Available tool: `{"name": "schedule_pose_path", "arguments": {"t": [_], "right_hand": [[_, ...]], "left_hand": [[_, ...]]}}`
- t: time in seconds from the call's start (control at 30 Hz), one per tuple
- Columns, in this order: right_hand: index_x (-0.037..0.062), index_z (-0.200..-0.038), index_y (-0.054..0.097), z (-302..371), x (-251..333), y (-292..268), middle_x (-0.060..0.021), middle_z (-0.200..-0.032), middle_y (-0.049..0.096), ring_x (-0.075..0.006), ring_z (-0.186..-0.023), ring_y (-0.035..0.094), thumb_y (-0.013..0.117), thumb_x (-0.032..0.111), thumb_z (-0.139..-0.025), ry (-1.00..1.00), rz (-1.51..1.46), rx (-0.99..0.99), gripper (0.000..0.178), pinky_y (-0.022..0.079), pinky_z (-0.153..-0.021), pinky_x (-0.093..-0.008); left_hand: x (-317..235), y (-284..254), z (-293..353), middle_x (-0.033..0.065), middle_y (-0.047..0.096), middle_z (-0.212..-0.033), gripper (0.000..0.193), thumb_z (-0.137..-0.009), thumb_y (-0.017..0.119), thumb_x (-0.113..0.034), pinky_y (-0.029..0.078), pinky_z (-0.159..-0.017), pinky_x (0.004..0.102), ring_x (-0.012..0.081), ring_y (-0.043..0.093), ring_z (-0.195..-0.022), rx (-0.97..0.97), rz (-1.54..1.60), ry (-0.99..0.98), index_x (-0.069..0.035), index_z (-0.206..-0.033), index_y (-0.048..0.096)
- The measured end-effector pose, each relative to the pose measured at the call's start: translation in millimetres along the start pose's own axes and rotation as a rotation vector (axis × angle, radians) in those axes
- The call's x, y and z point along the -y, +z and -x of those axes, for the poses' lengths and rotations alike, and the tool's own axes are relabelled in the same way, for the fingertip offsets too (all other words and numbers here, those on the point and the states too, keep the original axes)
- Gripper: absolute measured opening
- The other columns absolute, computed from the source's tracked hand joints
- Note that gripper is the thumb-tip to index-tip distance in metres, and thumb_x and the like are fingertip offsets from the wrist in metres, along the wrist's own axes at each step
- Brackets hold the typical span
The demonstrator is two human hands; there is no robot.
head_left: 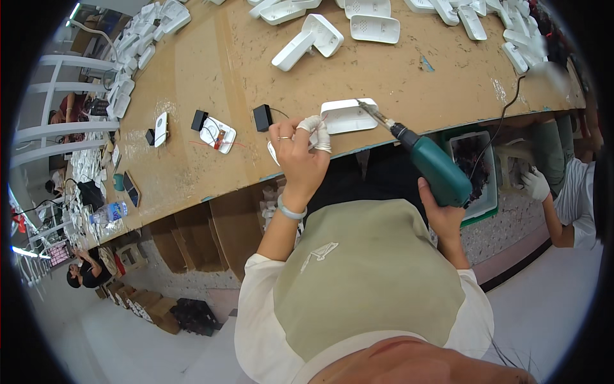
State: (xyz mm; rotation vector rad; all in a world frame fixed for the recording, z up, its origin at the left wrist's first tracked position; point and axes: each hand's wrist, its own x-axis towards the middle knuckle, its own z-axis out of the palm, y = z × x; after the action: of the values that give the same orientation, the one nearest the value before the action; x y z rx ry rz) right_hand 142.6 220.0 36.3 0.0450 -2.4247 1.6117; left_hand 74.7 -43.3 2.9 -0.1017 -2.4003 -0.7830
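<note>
My right hand (442,214) is wrapped round a teal power screwdriver (438,168). Its tip reaches into the right end of an open white plastic housing (348,121) lying at the table's near edge. At the housing's left end is my left hand (297,160), its fingers bent together and partly wrapped in white tape. What these fingers pinch, if anything, is hidden. Under that hand a white part (272,152) peeks out, mostly covered. A small black box (262,118) with a wire lies just beyond it.
Left along the brown table (192,83) lie a white cover with wires (218,134) and another white unit (160,129). White housings (374,29) are piled at the far side. A green-rimmed bin (491,205) stands right, near a co-worker's gloved hand (536,184). A black cord (500,121) crosses the edge.
</note>
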Motion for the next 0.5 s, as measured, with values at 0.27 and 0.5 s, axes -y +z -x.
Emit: {"name": "schedule_pose_path", "arguments": {"t": [0.27, 0.5], "right_hand": [[-0.0024, -0.097, 0.068, 15.4, -1.2, -6.8, -0.0097, -0.087, 0.068, -0.0180, -0.071, 0.064, 0.074, -0.002, -0.081, -0.018, 0.033, 0.059, 0.017, 0.051, -0.067, -0.0277], [-0.0018, -0.095, 0.069, 20.9, -15.1, -11.3, -0.0098, -0.087, 0.068, -0.0175, -0.073, 0.065, 0.074, -0.002, -0.081, 0.026, 0.037, -0.038, 0.015, 0.051, -0.068, -0.0283]], "left_hand": [[-3.6, -4.9, 14.4, 0.0135, 0.063, -0.104, 0.022, -0.080, 0.075, 0.000, 0.050, -0.077, 0.0373, 0.0307, 0.057, -0.096, -0.047, 0.072, 0.135, -0.003, -0.100, 0.067], [0.0, -19.0, 28.3, 0.0083, 0.068, -0.086, 0.012, -0.091, 0.071, -0.002, 0.050, -0.062, 0.0262, 0.0124, 0.060, -0.071, -0.097, 0.148, -0.046, 0.000, -0.102, 0.070]]}}
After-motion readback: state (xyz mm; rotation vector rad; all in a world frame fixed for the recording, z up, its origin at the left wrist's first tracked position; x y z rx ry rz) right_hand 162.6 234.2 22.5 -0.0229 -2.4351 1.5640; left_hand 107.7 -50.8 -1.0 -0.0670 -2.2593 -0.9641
